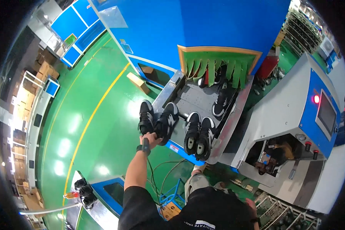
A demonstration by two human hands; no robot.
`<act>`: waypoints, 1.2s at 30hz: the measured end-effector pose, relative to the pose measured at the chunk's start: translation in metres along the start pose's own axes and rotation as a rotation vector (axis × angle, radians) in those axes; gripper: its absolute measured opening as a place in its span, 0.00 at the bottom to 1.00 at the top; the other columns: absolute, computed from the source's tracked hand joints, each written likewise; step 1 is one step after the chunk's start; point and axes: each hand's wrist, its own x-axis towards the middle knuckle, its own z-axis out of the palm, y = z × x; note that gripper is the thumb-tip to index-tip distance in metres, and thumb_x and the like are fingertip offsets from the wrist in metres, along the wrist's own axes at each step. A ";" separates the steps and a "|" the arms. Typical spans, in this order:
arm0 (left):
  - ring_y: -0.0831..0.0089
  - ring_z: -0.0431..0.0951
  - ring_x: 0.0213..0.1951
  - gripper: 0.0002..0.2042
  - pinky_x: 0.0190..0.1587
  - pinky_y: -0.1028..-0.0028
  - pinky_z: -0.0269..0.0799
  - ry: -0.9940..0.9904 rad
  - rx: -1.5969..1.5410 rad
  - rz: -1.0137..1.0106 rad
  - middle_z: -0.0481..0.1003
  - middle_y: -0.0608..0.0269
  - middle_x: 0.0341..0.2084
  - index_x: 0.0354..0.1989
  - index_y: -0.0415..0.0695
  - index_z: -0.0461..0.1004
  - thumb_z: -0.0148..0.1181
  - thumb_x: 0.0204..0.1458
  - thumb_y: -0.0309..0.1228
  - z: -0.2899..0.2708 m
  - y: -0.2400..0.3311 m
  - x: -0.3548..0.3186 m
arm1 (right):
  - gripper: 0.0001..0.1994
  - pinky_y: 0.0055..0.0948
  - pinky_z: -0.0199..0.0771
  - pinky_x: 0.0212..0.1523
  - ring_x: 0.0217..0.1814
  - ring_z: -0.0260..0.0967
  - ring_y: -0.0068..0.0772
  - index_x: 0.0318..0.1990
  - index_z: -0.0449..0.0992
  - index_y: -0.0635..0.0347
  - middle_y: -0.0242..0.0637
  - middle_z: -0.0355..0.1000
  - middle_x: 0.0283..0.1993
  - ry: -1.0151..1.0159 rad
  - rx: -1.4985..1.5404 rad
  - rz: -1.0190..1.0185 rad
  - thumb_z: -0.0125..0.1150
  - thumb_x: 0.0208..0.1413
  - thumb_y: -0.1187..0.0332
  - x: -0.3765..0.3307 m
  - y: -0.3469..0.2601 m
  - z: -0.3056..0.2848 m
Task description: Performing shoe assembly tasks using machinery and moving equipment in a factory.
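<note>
Left hand (pixel 151 138) fingers closed on the heels of a black-and-white shoe pair (pixel 157 120), at the conveyor (pixel 203 100) near edge. Lift both level, clear of the neighbouring pair (pixel 199 134). Right hand (pixel 252 207) low; grip unclear.

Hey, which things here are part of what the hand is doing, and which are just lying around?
In hand:
- left hand gripping a pair of black-and-white sneakers
- second black-and-white sneaker pair beside it
- grey conveyor tray they rest on

Lying about:
- brown cardboard box on the green floor
- grey-and-blue machine with red light
- black shoes on lower-left conveyor
</note>
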 end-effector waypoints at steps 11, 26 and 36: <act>0.50 0.80 0.35 0.23 0.39 0.59 0.76 0.227 -0.342 -0.303 0.79 0.48 0.29 0.30 0.40 0.82 0.70 0.44 0.51 -0.024 -0.032 -0.271 | 0.26 0.28 0.71 0.35 0.32 0.71 0.24 0.65 0.67 0.68 0.38 0.78 0.38 -0.145 -0.750 -0.029 0.58 0.62 0.65 0.010 -0.146 0.072; 0.47 0.79 0.42 0.17 0.48 0.54 0.74 1.032 0.503 -1.648 0.79 0.44 0.39 0.41 0.37 0.78 0.60 0.54 0.40 -0.031 -0.175 -0.737 | 0.15 0.31 0.72 0.32 0.31 0.72 0.28 0.50 0.76 0.66 0.37 0.76 0.34 -0.307 -0.971 -0.196 0.58 0.60 0.67 0.137 -0.060 -0.019; 0.55 0.79 0.44 0.17 0.48 0.62 0.73 0.696 -0.499 -0.506 0.78 0.46 0.40 0.45 0.34 0.76 0.65 0.52 0.33 0.025 -0.023 -0.328 | 0.14 0.25 0.74 0.36 0.33 0.74 0.22 0.52 0.77 0.68 0.34 0.77 0.34 0.010 -0.472 -0.557 0.58 0.64 0.69 0.025 -0.227 0.055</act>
